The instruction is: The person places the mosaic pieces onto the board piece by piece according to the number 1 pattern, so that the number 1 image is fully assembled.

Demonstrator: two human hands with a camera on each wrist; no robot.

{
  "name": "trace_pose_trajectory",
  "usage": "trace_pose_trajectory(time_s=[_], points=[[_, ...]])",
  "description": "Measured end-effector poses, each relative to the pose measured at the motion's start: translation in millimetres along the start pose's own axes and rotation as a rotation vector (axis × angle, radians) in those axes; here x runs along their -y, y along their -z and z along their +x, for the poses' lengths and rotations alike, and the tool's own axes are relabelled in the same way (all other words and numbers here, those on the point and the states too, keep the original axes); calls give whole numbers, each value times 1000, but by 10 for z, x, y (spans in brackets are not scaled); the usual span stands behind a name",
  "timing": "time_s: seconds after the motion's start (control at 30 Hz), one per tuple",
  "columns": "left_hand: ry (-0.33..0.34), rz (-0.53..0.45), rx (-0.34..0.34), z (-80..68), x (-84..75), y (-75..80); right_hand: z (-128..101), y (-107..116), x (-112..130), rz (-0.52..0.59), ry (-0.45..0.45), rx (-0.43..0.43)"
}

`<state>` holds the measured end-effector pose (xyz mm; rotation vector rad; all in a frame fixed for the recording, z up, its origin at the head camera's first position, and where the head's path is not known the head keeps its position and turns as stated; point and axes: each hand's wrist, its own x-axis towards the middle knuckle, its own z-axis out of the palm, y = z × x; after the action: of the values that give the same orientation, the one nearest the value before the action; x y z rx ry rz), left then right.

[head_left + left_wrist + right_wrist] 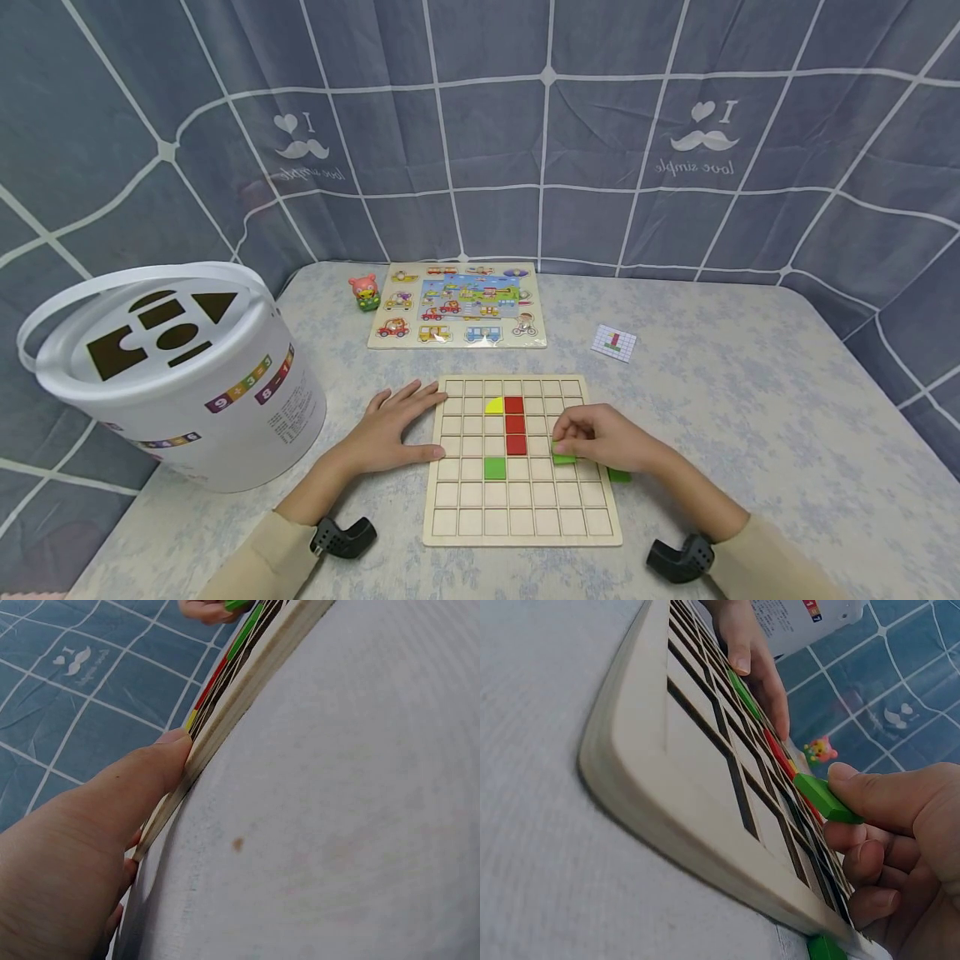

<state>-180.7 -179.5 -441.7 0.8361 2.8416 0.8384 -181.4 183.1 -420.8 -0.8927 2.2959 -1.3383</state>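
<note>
A square wooden grid board (522, 523) lies flat on the table. My left hand (390, 429) rests at its left edge, thumb and fingers touching the rim. Between thumb and fingers my right hand (611, 437) pinches a green square tile (825, 799) above the right half of the grid. In the board's cells sit several red tiles (515, 425) in a column, a yellow quarter-round tile (495, 406) beside the top one, and a green tile (495, 468) lower left. Another green tile (619, 475) lies by the right rim, partly hidden by my right arm.
A small pattern card (613, 342) lies beyond the board to the right. Farther back are a vehicle puzzle (457, 335) and a pink bear figurine (365, 292). A white bucket (247, 417) with shaped holes in its lid stands on the left. A blue curtain (487, 142) hangs behind.
</note>
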Motion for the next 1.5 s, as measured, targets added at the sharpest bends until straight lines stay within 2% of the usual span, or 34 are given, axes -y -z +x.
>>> trace_pose_trajectory(time_s=[0.6, 0.9, 1.5], points=[[0, 0, 7, -2, 1, -2, 121, -183, 46, -15, 36, -2], [2, 9, 4, 1, 0, -8, 208, -308, 69, -38, 83, -10], [6, 7, 8, 8, 4, -5, 254, -464, 156, -87, 99, -15]])
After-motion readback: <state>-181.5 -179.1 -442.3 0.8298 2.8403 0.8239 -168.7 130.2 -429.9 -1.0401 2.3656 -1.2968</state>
